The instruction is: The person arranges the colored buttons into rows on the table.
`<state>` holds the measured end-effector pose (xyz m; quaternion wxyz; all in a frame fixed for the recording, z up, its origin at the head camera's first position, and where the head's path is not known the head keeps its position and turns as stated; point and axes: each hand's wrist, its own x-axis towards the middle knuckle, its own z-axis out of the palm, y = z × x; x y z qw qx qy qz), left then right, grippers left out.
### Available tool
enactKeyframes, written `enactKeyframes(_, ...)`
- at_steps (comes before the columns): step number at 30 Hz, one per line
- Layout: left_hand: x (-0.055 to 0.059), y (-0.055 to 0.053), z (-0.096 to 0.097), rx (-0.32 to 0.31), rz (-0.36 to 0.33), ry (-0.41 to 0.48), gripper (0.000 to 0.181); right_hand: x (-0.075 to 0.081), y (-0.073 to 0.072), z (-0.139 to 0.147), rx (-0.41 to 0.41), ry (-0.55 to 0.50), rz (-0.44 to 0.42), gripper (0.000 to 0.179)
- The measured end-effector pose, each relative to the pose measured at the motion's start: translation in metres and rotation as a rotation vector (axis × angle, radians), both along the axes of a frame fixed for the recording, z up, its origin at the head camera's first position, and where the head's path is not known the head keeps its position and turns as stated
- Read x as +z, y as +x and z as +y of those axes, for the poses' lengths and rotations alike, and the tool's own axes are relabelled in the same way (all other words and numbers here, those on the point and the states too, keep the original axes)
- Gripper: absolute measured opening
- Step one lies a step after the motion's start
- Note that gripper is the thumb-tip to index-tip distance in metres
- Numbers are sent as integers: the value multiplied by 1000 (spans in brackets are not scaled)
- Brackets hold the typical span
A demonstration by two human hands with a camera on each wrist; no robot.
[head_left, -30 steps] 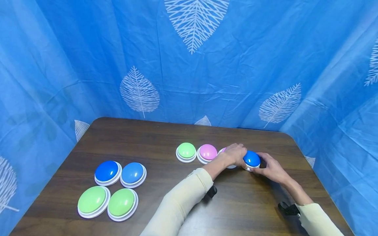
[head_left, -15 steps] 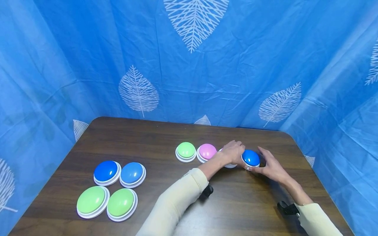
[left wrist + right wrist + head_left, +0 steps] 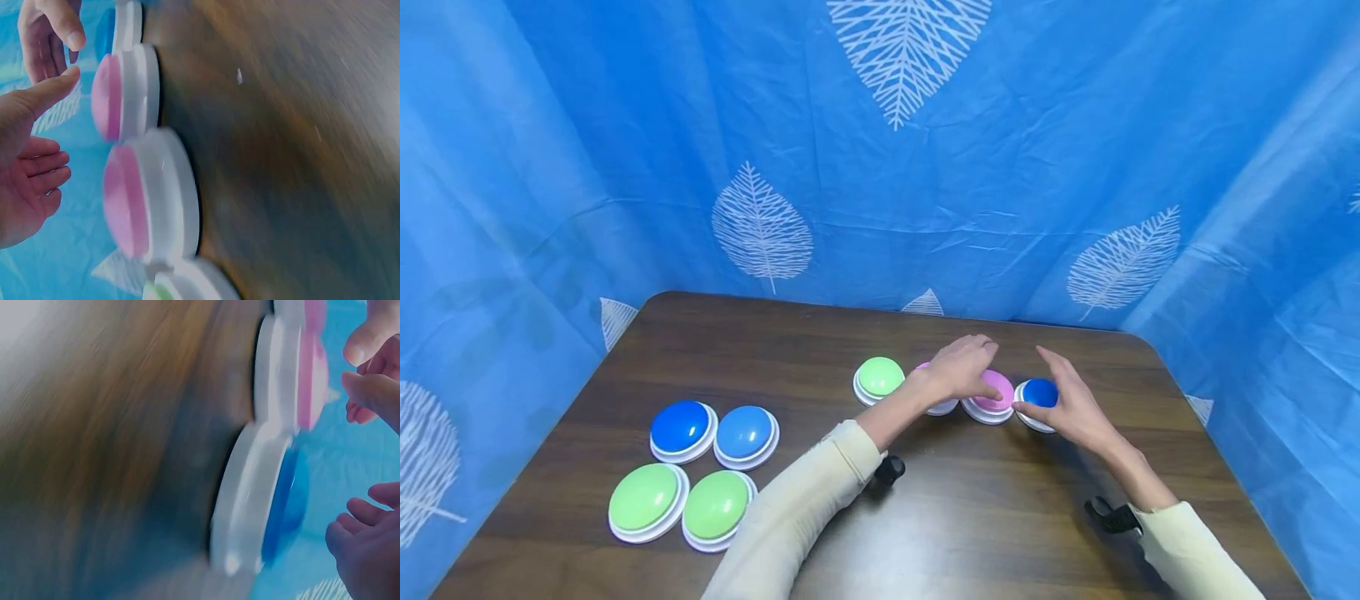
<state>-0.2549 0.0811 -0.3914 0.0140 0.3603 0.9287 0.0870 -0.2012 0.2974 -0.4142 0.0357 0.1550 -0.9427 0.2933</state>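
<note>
A row of dome push buttons on white bases stands toward the back of the table: a green button (image 3: 881, 377), two pink ones and a blue button (image 3: 1041, 392) at the right end. My left hand (image 3: 957, 369) hovers over the pink buttons, fingers spread, partly covering the left pink button (image 3: 125, 203) in the head view. Over the blue button is my right hand (image 3: 1078, 411), thumb and fingers apart, hiding part of its dome. Beside it, touching or nearly so, sits the right pink button (image 3: 310, 381). Neither hand holds anything.
At the left of the brown table (image 3: 970, 517) lie a dark blue button (image 3: 681, 426), a lighter blue button (image 3: 744, 432) and two green buttons, the left (image 3: 643, 497) and the right (image 3: 716, 505). A blue leaf-print curtain (image 3: 865, 167) hangs around the back and sides.
Both hands have let go of the right-end blue button. My left hand has moved left and up, uncovering the right pink button; my right fingers have lifted off the blue one.
</note>
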Motion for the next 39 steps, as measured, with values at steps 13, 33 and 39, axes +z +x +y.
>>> enactKeyframes(13,10,23,-95,58,-67,60,82,4,-5,-71,183,-108,58,95)
enactKeyframes(33,4,74,-198,241,-94,50,86,-9,-3,-152,398,-140,25,89)
enactKeyframes(39,14,78,-211,280,-113,68,88,-10,-2,-169,422,-133,33,87)
